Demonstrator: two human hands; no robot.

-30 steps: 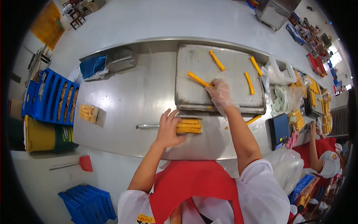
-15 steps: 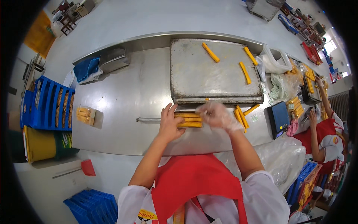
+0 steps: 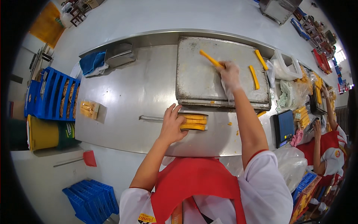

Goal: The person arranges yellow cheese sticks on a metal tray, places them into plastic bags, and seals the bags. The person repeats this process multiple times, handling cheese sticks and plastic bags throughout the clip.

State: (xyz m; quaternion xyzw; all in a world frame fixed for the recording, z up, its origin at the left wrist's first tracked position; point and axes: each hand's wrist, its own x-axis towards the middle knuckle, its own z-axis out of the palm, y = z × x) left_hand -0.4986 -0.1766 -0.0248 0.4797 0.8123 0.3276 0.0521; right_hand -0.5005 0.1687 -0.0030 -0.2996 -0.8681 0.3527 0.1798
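A: What could go wrong from here, and by what cause?

B: In judgement, the yellow stick [image 3: 210, 57] could be bent or broken; it is held only near one end by the right hand [image 3: 228, 74], so too hard a pinch could be enough; also the narrow holder [image 3: 197, 114] could be slid on the smooth table [image 3: 128, 93], if the grasp of the left hand [image 3: 172, 125] is loosened.

A: How are the hands shaped?

B: By the gloved right fingers the stick is pinched, over the metal tray [image 3: 201, 84]; by the left thumb and fingers the holder's left end is clasped.

A: And where is the stick pointed?

B: Its free end is directed far and left; its long axis is slanted across the tray; whether it is fully lifted cannot be told.
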